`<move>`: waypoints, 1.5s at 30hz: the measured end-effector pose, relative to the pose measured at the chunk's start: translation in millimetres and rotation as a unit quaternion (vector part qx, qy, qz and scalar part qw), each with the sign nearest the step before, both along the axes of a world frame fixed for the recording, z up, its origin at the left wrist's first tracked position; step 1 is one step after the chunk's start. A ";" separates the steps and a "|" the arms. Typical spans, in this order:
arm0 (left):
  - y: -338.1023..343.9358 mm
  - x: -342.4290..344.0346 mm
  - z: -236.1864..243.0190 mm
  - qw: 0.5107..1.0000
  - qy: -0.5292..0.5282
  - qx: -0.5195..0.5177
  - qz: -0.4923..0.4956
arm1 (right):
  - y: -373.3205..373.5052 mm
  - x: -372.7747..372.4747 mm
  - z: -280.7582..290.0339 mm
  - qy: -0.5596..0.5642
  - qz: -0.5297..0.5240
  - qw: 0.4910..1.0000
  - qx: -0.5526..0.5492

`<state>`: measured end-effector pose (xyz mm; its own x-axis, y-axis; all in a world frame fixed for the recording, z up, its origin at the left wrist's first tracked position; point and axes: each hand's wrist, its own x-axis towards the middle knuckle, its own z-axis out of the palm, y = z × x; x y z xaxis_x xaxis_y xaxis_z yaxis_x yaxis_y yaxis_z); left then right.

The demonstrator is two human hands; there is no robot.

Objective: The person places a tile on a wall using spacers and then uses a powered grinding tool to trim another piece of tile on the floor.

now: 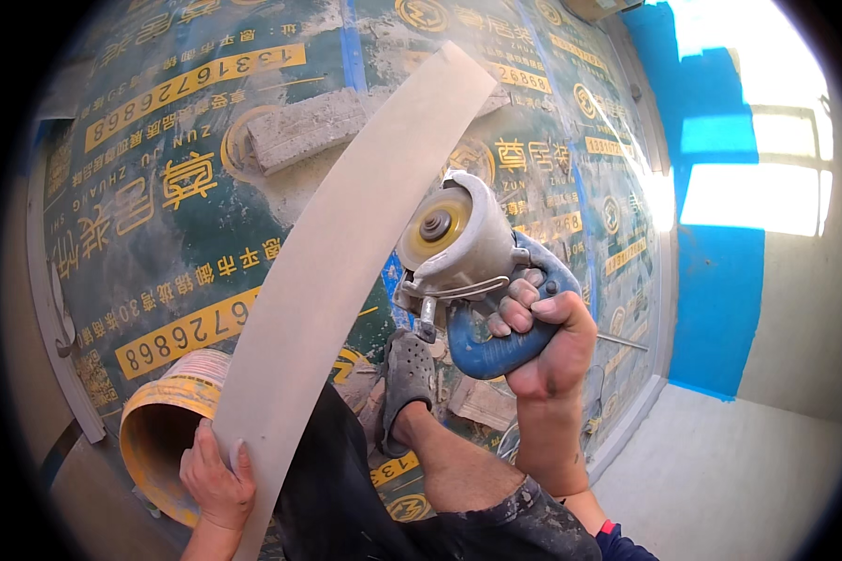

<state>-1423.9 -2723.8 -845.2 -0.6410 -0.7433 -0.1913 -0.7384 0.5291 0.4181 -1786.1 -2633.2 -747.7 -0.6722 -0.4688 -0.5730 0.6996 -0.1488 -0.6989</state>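
My left hand [217,477] grips the near end of a long pale tile strip [332,238], thumb on its face and fingers round its left edge. The strip slants up and away to the right. My right hand [547,332] is closed round the blue handle of a handheld stone cutter [468,234]. Its round yellowish blade faces the strip's right edge under a dusty metal guard. The blade lies close beside that edge; whether it touches I cannot tell.
A dirty yellow bucket [168,430] lies tipped by my left hand. Dusty slabs [309,129] rest on the green printed floor sheeting [215,220]. My shoe [408,374] stands below the cutter, near another slab [482,402]. A blue-and-grey wall [720,280] rises at the right.
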 end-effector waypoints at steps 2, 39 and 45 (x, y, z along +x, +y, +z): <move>-0.4 -0.1 0.2 1.000 0.002 -0.001 0.000 | 0.2 0.6 -0.3 -0.006 0.000 1.000 -0.007; -2.9 0.7 2.2 1.000 0.020 -0.003 0.009 | 0.3 18.1 1.4 -0.010 0.006 1.000 0.014; -4.1 0.0 2.9 1.000 0.026 -0.005 0.008 | -0.1 21.3 0.3 -0.009 0.002 1.000 0.014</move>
